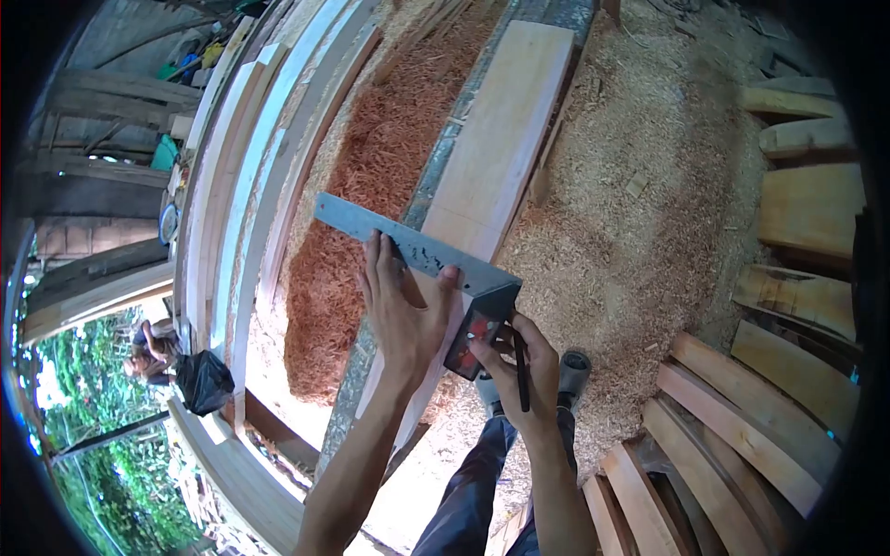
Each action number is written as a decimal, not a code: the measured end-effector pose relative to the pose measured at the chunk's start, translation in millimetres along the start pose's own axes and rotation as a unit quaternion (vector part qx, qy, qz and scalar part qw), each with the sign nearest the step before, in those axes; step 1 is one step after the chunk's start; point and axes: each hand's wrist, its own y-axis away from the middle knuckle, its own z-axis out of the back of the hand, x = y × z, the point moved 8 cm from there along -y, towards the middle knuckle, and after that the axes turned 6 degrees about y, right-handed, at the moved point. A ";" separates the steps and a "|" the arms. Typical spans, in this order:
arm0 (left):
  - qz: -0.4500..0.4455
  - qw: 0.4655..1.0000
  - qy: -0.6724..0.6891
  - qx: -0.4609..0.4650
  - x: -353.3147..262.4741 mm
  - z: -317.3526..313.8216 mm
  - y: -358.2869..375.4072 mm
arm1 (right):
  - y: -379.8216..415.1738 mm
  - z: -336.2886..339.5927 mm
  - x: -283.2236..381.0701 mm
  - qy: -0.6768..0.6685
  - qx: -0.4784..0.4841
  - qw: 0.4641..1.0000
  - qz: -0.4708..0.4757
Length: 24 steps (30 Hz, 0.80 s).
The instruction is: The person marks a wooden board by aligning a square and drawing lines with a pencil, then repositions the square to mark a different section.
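A try square (417,246) lies slantwise across a pale wooden board (505,111). It has a wide metal blade and a dark stock with red patches. My left hand (405,315) holds the blade down, its thumb and fingertips spread along the metal. Close to the stock, my right hand (530,371) is closed around a dark pencil (522,375), with its thumb against the stock. The pencil points roughly along the hand, and its tip is too small to make out. A faint line crosses the board just beyond the blade.
The board rests on a long narrow bench (436,171). Reddish shavings (389,139) pile up on its left, and sawdust (640,222) covers the floor to the right. Long planks (264,157) stand further left; cut timber pieces (732,408) line the right. A person (153,347) is at far left.
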 end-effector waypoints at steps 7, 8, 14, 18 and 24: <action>-0.003 1.000 -0.025 0.004 -1.1 -0.7 1.7 | 6.3 -6.1 -5.7 -0.005 -0.026 1.000 0.005; -0.001 1.000 -0.024 0.001 -1.2 0.4 1.5 | 6.6 -8.5 -5.1 -0.003 -0.023 1.000 0.006; 0.012 1.000 -0.011 0.005 0.8 0.0 2.3 | 8.1 -8.6 -7.4 -0.001 -0.032 0.999 0.014; 0.017 1.000 -0.005 0.003 1.7 -0.3 2.0 | 7.0 -8.0 -12.6 -0.022 -0.025 0.999 0.007; 0.020 1.000 -0.006 -0.005 0.8 3.3 1.4 | 15.7 18.0 3.0 0.061 -0.123 0.990 0.032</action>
